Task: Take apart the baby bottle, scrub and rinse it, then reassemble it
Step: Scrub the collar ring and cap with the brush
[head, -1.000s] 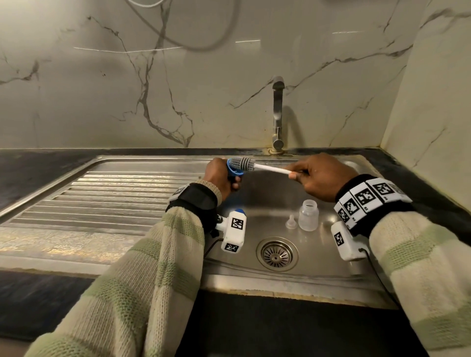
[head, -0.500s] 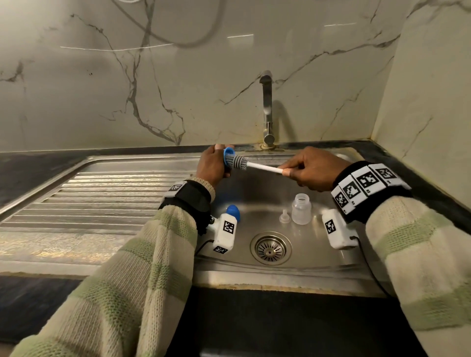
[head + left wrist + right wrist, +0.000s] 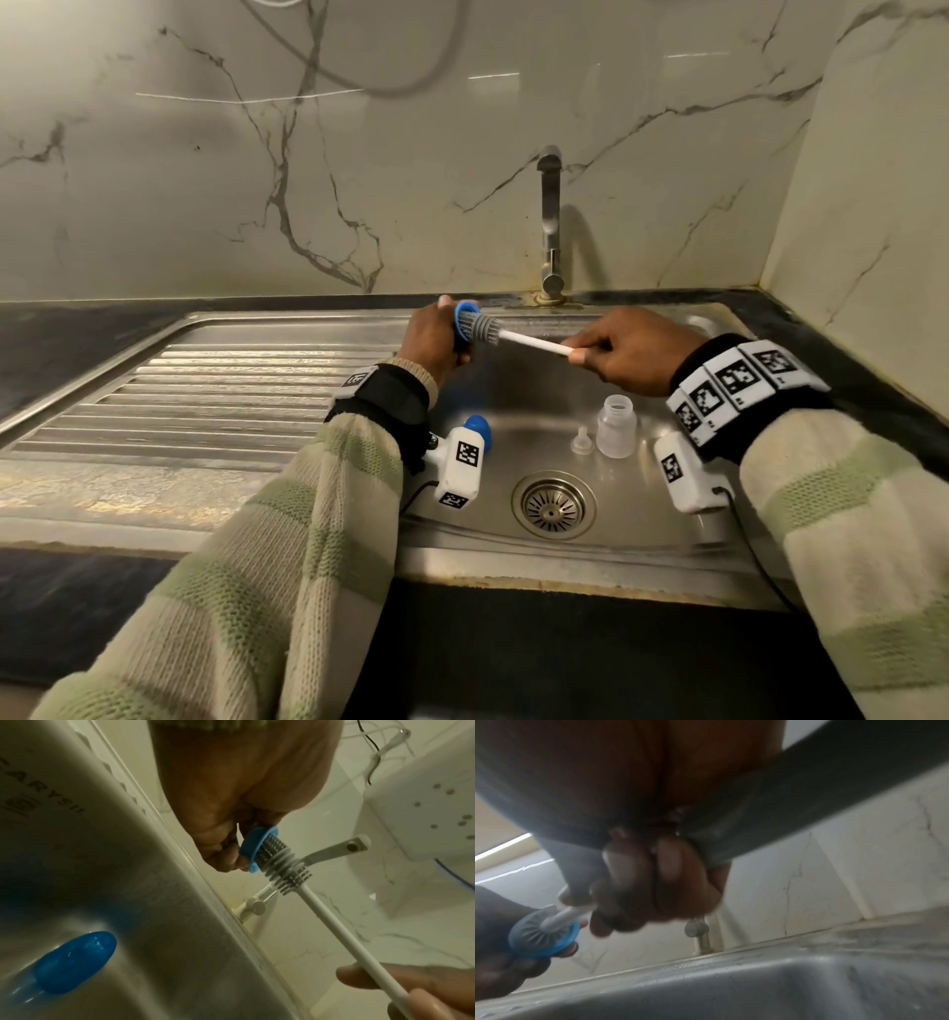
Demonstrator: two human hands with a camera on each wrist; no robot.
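Note:
Above the sink basin my left hand (image 3: 452,336) pinches the blue screw ring (image 3: 464,329) of the bottle by its rim. My right hand (image 3: 590,353) grips the white handle of a grey silicone brush (image 3: 488,331), whose head is stuck into the ring. The left wrist view shows the brush head (image 3: 280,866) partly through the ring (image 3: 253,850). In the right wrist view the ring (image 3: 552,947) is blurred. On the basin floor stand the clear bottle body (image 3: 616,426), upright and open, and the small clear nipple (image 3: 582,442) beside it. The blue cap (image 3: 480,429) lies further left.
The steel sink (image 3: 462,534) has a drain (image 3: 552,506) in the basin floor and a ribbed drainboard (image 3: 231,390) on the left. A faucet (image 3: 550,221) stands at the back against the marble wall; I see no water running. Dark counter surrounds the sink.
The brush head lay across the ring one second ago; it now sits pushed into the ring. Both hands stay over the back of the basin.

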